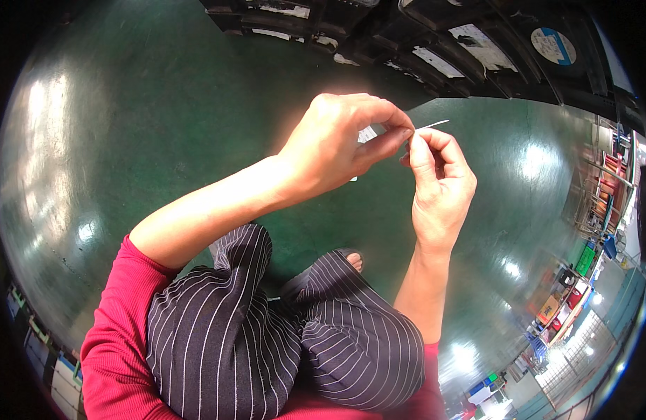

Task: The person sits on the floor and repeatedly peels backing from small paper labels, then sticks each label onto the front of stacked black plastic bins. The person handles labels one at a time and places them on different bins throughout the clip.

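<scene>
My left hand (344, 136) and my right hand (443, 178) meet in front of me above the floor, fingertips touching or nearly so. Between their pinched thumbs and forefingers is a thin white strip (433, 125), whose free end sticks out to the right above my right forefinger. What kind of strip it is does not show. Through the loop of my left thumb and forefinger a white piece with printing, like a label (366, 134), can be seen. Its rest is hidden behind my hand, and I cannot tell whether my left fingers hold it.
Black plastic crates (435, 42) with torn white labels stand along the far side, near my hands. A glossy green floor (162, 105) spreads around. My knees in striped trousers (225, 329) are below my arms. Shelving with goods (606, 189) lines the right rim.
</scene>
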Available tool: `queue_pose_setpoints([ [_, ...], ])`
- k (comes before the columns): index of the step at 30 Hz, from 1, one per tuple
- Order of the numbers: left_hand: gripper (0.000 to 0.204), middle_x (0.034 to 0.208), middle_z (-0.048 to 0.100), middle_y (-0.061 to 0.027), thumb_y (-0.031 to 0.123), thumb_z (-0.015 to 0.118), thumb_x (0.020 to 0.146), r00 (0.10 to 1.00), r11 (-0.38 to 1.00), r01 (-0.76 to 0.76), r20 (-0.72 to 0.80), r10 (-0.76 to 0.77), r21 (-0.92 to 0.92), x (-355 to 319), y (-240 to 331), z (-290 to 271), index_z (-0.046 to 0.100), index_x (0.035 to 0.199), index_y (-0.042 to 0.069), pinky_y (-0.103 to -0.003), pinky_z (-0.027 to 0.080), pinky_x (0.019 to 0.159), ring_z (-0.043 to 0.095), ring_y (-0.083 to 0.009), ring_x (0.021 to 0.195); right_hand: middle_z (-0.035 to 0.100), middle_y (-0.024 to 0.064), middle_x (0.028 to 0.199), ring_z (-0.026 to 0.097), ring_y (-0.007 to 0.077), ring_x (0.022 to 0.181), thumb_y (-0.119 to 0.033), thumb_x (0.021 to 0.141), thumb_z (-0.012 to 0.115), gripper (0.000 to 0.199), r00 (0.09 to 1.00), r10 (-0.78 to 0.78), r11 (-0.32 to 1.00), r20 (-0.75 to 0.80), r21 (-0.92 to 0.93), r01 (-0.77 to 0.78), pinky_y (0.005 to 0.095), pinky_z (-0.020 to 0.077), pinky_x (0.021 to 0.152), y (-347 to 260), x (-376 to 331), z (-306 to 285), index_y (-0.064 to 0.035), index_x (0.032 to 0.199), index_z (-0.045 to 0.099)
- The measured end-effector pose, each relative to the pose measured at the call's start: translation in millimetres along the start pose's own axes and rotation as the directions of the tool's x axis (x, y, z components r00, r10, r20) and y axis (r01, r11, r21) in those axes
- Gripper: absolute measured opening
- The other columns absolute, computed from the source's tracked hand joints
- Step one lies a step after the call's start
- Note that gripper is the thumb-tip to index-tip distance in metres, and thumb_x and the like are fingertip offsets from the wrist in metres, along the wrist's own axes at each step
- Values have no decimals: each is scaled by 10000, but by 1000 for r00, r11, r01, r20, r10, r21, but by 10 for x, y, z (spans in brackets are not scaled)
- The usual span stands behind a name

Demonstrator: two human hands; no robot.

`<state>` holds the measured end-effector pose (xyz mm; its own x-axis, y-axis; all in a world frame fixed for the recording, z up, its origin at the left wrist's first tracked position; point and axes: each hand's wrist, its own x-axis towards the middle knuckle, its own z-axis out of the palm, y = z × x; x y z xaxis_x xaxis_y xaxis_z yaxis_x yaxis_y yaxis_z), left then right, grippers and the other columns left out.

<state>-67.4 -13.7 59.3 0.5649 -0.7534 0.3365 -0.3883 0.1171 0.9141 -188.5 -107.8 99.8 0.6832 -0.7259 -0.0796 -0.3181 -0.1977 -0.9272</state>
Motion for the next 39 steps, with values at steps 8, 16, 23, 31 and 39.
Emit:
queue_pose_setpoints([
  [8, 125, 816, 708, -93, 99, 707, 808, 999, 998, 55, 1, -55, -9, 0, 28, -4, 711, 918, 41, -276, 532, 666, 691, -173, 748, 607, -1, 789, 566, 63, 722, -124, 897, 648, 122, 1000, -8, 1000, 8, 6, 8, 206, 458, 680, 18, 0, 1, -5, 906, 620],
  [16, 154, 807, 712, -93, 142, 682, 837, 972, 966, 229, 85, -219, -123, 8, 64, -43, 710, 937, 27, -264, 521, 658, 678, -140, 735, 607, -4, 795, 565, 60, 724, -124, 895, 650, 123, 1000, -5, 1000, 5, -9, 5, 205, 457, 682, 30, 4, -2, -5, 903, 620],
  [23, 145, 812, 712, -93, 127, 699, 822, 990, 986, 143, 19, -142, -83, -2, 40, -15, 711, 928, 29, -270, 530, 669, 686, -154, 747, 615, 0, 807, 568, 61, 730, -115, 891, 657, 120, 1000, 19, 1000, -5, 25, -19, 206, 461, 689, 0, -1, 14, -1, 911, 625],
  [31, 144, 822, 711, -92, 125, 700, 819, 994, 992, 106, 12, -105, -71, -13, 19, 13, 709, 927, 30, -275, 527, 669, 684, -149, 753, 599, -1, 788, 568, 68, 718, -87, 882, 652, 92, 1000, -16, 1000, -17, -14, 16, 212, 463, 681, 10, 3, 22, -5, 887, 611],
  [39, 196, 802, 692, -44, 176, 673, 861, 925, 895, 378, 143, -352, -238, 6, 77, -36, 701, 947, 2, -250, 504, 713, 622, -90, 752, 588, -7, 793, 562, 62, 714, -62, 879, 642, 68, 999, -43, 999, -8, -10, 43, 205, 461, 678, 0, 11, 13, -6, 883, 603],
])
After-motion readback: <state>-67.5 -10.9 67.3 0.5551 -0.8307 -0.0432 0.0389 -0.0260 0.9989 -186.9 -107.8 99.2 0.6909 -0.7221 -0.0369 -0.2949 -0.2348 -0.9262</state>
